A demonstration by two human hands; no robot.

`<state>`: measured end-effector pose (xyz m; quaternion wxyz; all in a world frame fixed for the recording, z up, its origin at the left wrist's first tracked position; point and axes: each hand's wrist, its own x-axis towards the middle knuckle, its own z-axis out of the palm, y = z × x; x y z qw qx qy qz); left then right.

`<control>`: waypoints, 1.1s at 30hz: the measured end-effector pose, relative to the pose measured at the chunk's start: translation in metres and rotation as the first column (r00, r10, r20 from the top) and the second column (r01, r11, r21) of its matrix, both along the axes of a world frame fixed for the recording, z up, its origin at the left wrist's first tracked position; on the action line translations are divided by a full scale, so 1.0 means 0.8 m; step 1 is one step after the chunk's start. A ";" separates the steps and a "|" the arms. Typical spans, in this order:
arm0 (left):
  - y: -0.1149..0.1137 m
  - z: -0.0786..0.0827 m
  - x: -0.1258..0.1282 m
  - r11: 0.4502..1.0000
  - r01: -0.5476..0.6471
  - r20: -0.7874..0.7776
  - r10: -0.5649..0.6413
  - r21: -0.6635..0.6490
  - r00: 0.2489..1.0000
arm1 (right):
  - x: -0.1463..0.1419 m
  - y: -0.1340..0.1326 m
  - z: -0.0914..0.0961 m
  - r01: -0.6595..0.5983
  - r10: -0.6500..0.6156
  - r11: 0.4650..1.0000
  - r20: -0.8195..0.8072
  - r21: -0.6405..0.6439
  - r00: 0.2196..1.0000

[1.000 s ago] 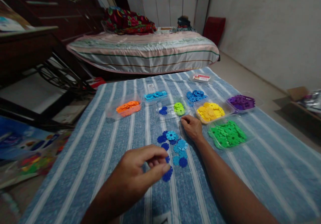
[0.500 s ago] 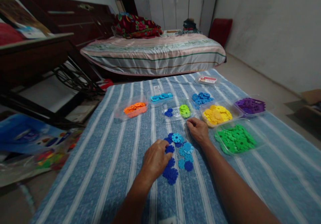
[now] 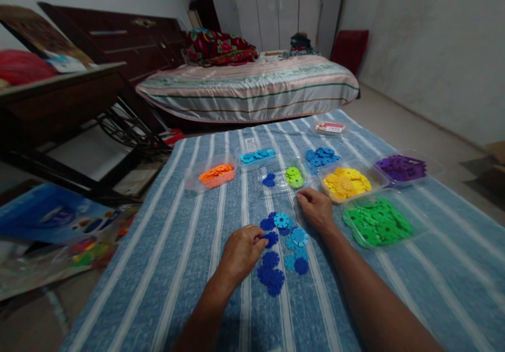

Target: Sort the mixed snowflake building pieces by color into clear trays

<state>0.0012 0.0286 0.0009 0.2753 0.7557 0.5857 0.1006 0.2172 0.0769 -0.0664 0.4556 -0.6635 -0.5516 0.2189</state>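
My left hand (image 3: 241,251) is closed in a pinch, its fingertips right beside a dark blue flower-shaped disc (image 3: 271,239) on the cloth. What the pinch holds, if anything, is hidden. Below that disc lie more dark blue discs (image 3: 271,277), some overlapping. A light blue disc (image 3: 283,220) rests over dark blue ones at the top of the group. Light blue discs (image 3: 300,237) form a second column to the right, with one dark blue disc (image 3: 301,265) at its lower end. My right hand (image 3: 316,210) rests curled near the lime green discs (image 3: 294,177); its fingers hide their contents.
Clear plastic trays stand farther back with orange discs (image 3: 216,176), light blue discs (image 3: 258,156), blue discs (image 3: 322,157), yellow discs (image 3: 346,182), purple pieces (image 3: 400,167) and green discs (image 3: 379,221). A bed (image 3: 248,91) stands beyond the striped cloth (image 3: 158,268).
My left fingertips have drawn slightly left, off the dark blue disc they partly covered. The whole view has shifted a little; my right hand stays by the trays.
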 end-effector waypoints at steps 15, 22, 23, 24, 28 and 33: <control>0.090 0.058 0.024 0.992 -0.124 0.319 0.109 0.028 0.941 | 0.000 -0.001 -0.004 -0.008 0.008 1.000 -0.014 0.004 1.000; 0.176 0.061 0.080 0.960 0.169 -0.380 -0.075 0.222 0.922 | 0.000 -0.001 -0.003 -0.007 0.006 1.000 -0.016 -0.002 1.000; 0.181 0.059 0.087 0.963 0.195 -0.457 -0.091 0.184 0.885 | 0.000 -0.001 -0.003 -0.003 0.003 1.000 -0.014 -0.003 1.000; 0.185 0.057 0.092 0.965 0.214 -0.508 -0.111 0.148 0.854 | 0.000 -0.001 -0.003 0.001 -0.001 1.000 -0.011 -0.004 1.000; 0.194 0.050 0.103 0.967 0.242 -0.560 -0.161 0.073 0.813 | 0.000 -0.001 -0.001 0.008 -0.008 1.000 -0.005 0.001 1.000; 0.193 0.059 0.095 0.968 0.215 -0.583 -0.100 0.131 0.806 | -0.001 -0.002 0.000 0.012 -0.012 1.000 0.004 -0.001 1.000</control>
